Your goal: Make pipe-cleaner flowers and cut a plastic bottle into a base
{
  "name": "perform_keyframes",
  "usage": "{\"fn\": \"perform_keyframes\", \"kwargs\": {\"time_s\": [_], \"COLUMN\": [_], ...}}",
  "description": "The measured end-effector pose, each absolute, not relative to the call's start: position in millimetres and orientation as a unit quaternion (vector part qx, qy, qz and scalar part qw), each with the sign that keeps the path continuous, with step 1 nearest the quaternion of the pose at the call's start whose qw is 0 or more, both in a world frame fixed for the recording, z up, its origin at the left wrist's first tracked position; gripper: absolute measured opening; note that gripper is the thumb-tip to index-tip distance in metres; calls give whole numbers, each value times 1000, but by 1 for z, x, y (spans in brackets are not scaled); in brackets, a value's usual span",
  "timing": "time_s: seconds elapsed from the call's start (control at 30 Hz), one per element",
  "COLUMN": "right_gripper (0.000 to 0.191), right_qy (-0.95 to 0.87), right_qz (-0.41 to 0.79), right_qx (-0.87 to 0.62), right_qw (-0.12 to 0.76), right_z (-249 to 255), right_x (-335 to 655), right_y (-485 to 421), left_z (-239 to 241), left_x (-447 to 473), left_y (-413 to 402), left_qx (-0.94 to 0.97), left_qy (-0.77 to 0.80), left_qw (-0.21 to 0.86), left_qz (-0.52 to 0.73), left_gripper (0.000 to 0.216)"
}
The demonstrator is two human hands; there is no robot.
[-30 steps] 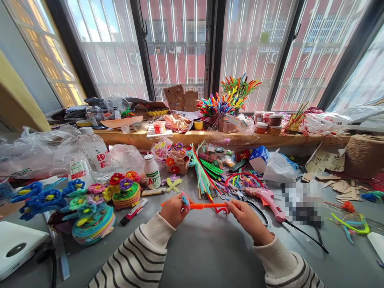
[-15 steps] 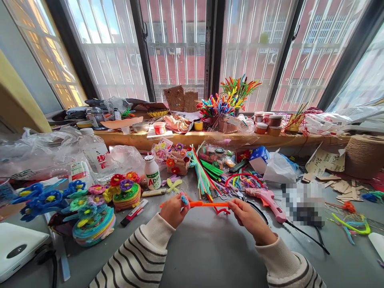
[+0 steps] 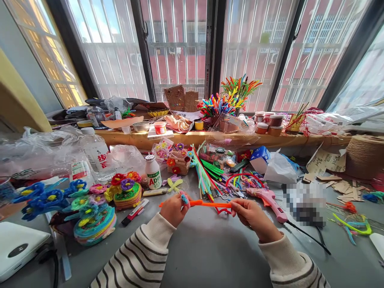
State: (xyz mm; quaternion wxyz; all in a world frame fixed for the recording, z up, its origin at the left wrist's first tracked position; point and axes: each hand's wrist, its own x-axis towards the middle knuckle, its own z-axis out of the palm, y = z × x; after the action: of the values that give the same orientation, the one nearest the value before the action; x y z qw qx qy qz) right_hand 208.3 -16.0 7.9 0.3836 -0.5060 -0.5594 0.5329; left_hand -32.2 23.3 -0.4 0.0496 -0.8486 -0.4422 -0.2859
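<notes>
An orange pipe cleaner (image 3: 210,204) stretches level between my two hands, above the grey table. My left hand (image 3: 175,210) is closed around its left part, and a short end sticks out beyond the fist. A fuzzy blue and pink ring (image 3: 184,197) sits on a finger of that hand. My right hand (image 3: 252,216) pinches the other end between thumb and fingertips. Just behind the orange strand lies a bent red pipe cleaner (image 3: 222,210). Scissors (image 3: 223,196) rest near the pile of coloured pipe cleaners (image 3: 201,176).
On the right lies a pink glue gun (image 3: 271,202) with a black cord. At left stand fuzzy flowers on a round coiled base (image 3: 94,226), a white bottle (image 3: 153,172) and a white device (image 3: 21,250). Wooden pieces (image 3: 349,192) lie far right.
My right hand has shifted slightly right along the orange pipe cleaner, so the stretch between my hands is a little longer. My left hand stays nearly still.
</notes>
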Motion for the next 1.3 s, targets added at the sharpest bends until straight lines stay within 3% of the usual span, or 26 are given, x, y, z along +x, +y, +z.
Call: {"fn": "perform_keyframes", "kwargs": {"time_s": [0.17,0.63,1.0,1.07,1.2,1.3], "right_gripper": [33,27,30,40,86,92], "right_qy": [-586,-639,-634,-592,-423,-380], "right_qz": [457,409,370,346,264,191], "right_qx": [-537,-535,-542,-560,-595,-617], "right_qw": [399,371,410,466,630,662], "right_z": [11,18,11,11,22,31], "right_x": [208,215,216,226,259,278], "right_y": [-16,-18,-14,-7,15,25], "left_z": [1,-3,-8,-10,-11,-10], "left_x": [-33,-34,-36,-36,-36,-35], "left_y": [22,24,26,28,28,27], "left_qx": [-847,-838,-831,-820,-805,-806], "left_qy": [-440,-464,-479,-489,-500,-502], "left_qw": [61,65,70,85,101,86], "left_qz": [-292,-280,-273,-287,-302,-300], "left_gripper": [26,25,26,25,22,20]}}
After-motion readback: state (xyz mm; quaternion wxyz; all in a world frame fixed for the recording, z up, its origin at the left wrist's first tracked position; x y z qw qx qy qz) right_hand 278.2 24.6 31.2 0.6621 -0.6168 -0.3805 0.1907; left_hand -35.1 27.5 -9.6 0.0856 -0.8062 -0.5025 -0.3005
